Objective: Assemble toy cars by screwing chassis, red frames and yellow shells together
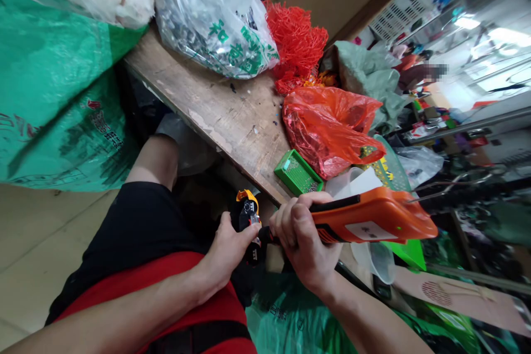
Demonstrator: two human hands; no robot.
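My left hand (pixel 229 254) is shut around a small black and orange hand tool (pixel 248 215), which looks like a crimper, held above my lap. My right hand (pixel 301 238) grips an orange handheld device (pixel 373 215) with a white label and a black handle. Its dark front end reaches left, almost touching the small tool at my left fingertips. Both hands are close together, over my black shorts. Part of the small tool is hidden by my left hand.
A worn wooden bench (pixel 215 105) runs ahead, holding a clear bag of metal parts (pixel 211 22), red plastic mesh (pixel 296 44), an orange plastic bag (pixel 327 133) and a green perforated tray (pixel 296 172). Green woven sacks (pixel 53 105) lie left. A clear plastic cup (pixel 373 263) sits right.
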